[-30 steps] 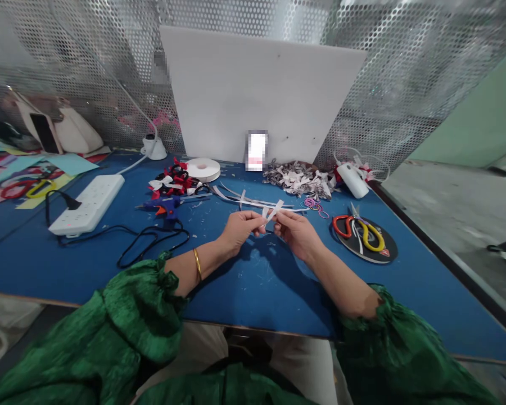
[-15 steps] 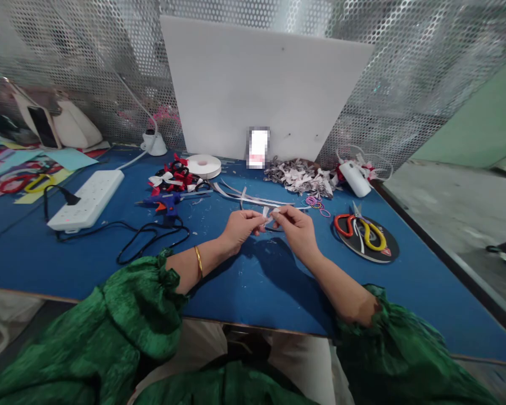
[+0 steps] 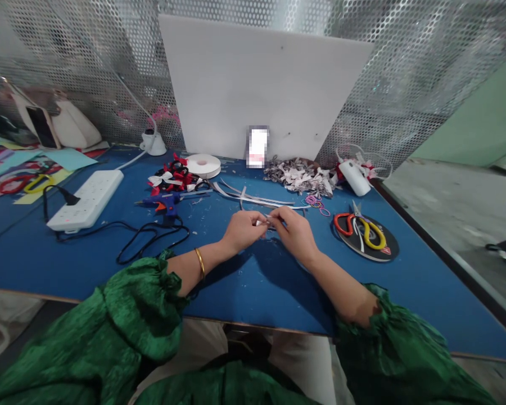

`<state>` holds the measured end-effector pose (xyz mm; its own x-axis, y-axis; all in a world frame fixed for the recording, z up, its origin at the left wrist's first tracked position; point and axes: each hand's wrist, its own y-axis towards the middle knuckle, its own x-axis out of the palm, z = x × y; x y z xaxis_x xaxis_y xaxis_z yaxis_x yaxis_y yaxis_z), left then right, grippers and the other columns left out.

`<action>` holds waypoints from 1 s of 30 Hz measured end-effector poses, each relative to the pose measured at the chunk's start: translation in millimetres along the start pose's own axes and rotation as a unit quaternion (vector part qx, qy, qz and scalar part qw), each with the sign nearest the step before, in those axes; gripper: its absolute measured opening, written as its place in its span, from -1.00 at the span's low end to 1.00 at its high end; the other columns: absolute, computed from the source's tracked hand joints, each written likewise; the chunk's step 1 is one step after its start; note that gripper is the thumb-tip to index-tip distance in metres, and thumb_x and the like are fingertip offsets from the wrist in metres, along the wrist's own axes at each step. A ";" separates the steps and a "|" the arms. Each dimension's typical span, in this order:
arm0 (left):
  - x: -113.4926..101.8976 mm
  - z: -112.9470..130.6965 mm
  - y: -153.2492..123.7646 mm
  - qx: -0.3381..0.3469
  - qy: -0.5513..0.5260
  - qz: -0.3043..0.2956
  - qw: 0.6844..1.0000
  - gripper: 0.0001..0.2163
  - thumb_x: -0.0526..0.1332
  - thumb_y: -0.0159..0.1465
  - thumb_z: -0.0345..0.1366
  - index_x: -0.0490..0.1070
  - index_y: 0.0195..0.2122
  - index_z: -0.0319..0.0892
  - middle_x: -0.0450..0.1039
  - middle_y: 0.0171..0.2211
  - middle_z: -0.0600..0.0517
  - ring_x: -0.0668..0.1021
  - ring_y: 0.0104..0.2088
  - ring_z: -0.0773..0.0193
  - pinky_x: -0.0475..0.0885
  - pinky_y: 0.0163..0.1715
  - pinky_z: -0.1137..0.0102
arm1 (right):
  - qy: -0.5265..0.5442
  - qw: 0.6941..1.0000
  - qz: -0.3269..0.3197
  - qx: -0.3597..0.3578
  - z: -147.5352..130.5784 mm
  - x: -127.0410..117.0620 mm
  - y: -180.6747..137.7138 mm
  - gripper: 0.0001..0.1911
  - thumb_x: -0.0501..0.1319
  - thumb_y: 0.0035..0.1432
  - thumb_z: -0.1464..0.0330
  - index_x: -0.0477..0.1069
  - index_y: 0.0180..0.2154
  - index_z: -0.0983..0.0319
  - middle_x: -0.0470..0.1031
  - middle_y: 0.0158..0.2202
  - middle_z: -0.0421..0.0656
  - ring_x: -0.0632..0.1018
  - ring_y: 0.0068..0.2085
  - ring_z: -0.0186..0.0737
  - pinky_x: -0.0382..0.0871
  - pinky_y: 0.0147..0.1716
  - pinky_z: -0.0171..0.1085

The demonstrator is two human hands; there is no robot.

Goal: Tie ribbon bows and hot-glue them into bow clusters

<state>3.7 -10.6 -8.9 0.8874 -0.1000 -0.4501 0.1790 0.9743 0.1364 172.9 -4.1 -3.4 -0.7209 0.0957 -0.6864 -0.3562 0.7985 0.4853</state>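
My left hand (image 3: 245,229) and my right hand (image 3: 294,232) meet fingertip to fingertip above the blue table (image 3: 253,292). Both are closed in a pinch on a small piece of white ribbon (image 3: 260,223), mostly hidden by the fingers. Just beyond them lie loose ribbon strips (image 3: 261,201), pale and thin. Small pink and purple rubber bands (image 3: 314,201) lie past my right hand. Farther right, scissors (image 3: 358,228) with one red and one yellow handle rest on a round black disc (image 3: 383,250).
A blue glue gun (image 3: 164,202) with a black cord lies left, near a white power strip (image 3: 86,199). Behind are a pile of red, white and black bows (image 3: 175,177), a ribbon spool (image 3: 203,165), a phone (image 3: 258,147) and a heap of grey-white bows (image 3: 306,177).
The fingers of both hands have closed in further around the ribbon, so less of it shows. My left hand has rolled slightly inward; the table things stay put.
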 end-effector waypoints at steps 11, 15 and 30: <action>-2.8 6.8 -3.1 0.048 0.085 0.024 0.995 -0.82 0.19 0.19 -0.23 0.53 -0.46 -0.16 0.47 -0.60 0.07 0.43 -0.54 0.33 0.21 -0.47 0.47 | 0.068 0.995 0.023 0.068 -3.6 2.0 0.0 -0.90 0.16 0.20 0.28 0.32 -0.36 0.15 0.43 -0.45 -0.23 0.42 -0.41 -0.26 0.23 -0.36 -0.30; -3.2 8.6 -3.6 0.056 0.110 0.036 0.992 -0.85 0.19 0.18 -0.28 0.53 -0.45 -0.16 0.50 -0.55 0.05 0.43 -0.52 0.33 0.21 -0.46 0.47 | 0.095 0.989 0.062 0.099 -4.8 4.8 -1.0 -0.87 0.23 0.15 0.28 0.31 -0.38 0.15 0.42 -0.50 -0.25 0.41 -0.46 -0.27 0.24 -0.40 -0.31; -1.6 -3.3 1.2 0.034 0.039 0.046 0.998 -0.85 0.18 0.17 -0.29 0.54 -0.35 -0.17 0.51 -0.57 0.07 0.46 -0.56 0.34 0.28 -0.50 0.49 | 0.011 1.000 0.026 -0.014 1.3 3.3 -2.4 -0.81 0.17 0.26 0.37 0.55 -0.18 0.11 0.59 -0.25 -0.13 0.58 -0.23 -0.18 0.38 -0.24 -0.27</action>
<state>1.1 -8.7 -10.9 0.8665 0.0075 -0.4992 0.1288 0.9627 0.2379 172.2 -4.9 -7.5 -0.7512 0.1236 -0.6484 -0.3346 0.7754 0.5355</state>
